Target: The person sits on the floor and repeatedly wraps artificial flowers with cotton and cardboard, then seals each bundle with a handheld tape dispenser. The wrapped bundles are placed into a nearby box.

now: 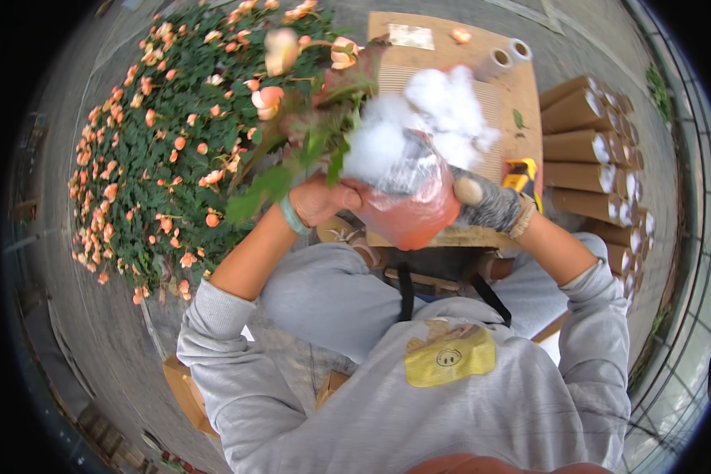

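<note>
The left hand (324, 201) is gripping the left side of a film-wrapped red pot (415, 215), fingers curled; the gloved right hand (490, 205) is clasping its right side, partly closed. Both are holding the pot over the near edge of the bench (425, 65). White wadding (375, 148) is covering its top; a flowering plant (320, 130) is projecting leftward.

place: looks like plant nursery, packing spot
bench (521, 91): cardboard-topped, landmark
flowers (158, 170): orange-pink, massed left of bench, on grey floor (280, 371)
packages (581, 178): brown, piled right of bench
rolls (498, 60): two, bench's far right
fluff (450, 107): white, over bench
</note>
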